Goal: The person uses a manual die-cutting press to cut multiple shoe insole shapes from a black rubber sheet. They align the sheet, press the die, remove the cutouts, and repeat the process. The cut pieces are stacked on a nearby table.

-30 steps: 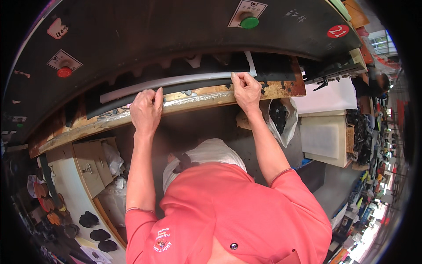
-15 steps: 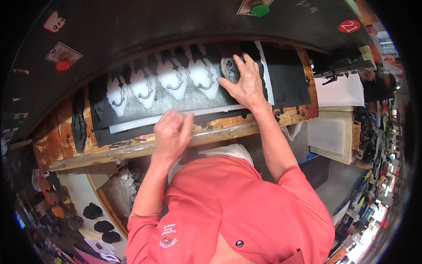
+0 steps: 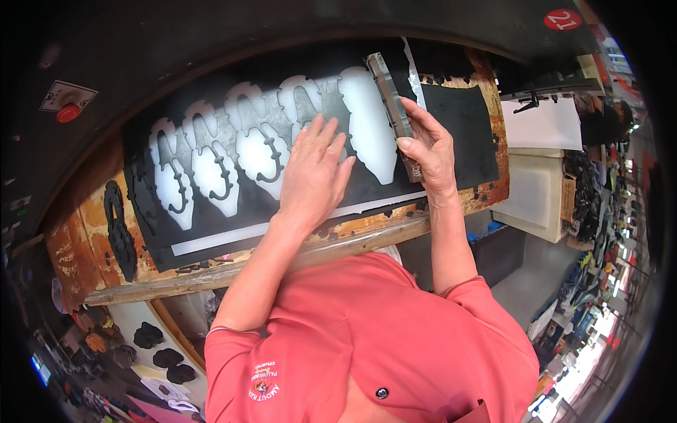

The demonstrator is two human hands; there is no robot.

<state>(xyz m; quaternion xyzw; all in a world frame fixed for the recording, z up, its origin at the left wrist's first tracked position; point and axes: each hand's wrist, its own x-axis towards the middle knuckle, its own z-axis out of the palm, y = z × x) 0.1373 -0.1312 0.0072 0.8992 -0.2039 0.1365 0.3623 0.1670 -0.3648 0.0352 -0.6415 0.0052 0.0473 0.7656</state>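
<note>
My right hand (image 3: 429, 148) grips a metal cutting die (image 3: 390, 92) tilted up on edge, thumb on the near side and fingers around the far side. The die stands beside a plain white elongated shape (image 3: 368, 120) in the black sheet (image 3: 233, 225). My left hand (image 3: 314, 173) is open and palm down over the sheet, fingers stretched out and partly covering another white shape. Whether its fingertips touch the sheet I cannot tell. Several more white shapes (image 3: 209, 180) lie in a row to the left, with dark curved loops inside them.
The dark press head (image 3: 282, 17) overhangs the far side, with a red button (image 3: 68, 113) on it. A wooden bench edge (image 3: 254, 271) runs along the front. A narrow black cut piece (image 3: 120, 233) lies at the left, another black sheet (image 3: 462, 134) at the right.
The die has gone from lying flat under my right hand to standing on edge in its grip. My left hand has risen from the bench edge onto the sheet and opened. More of the sheet shows.
</note>
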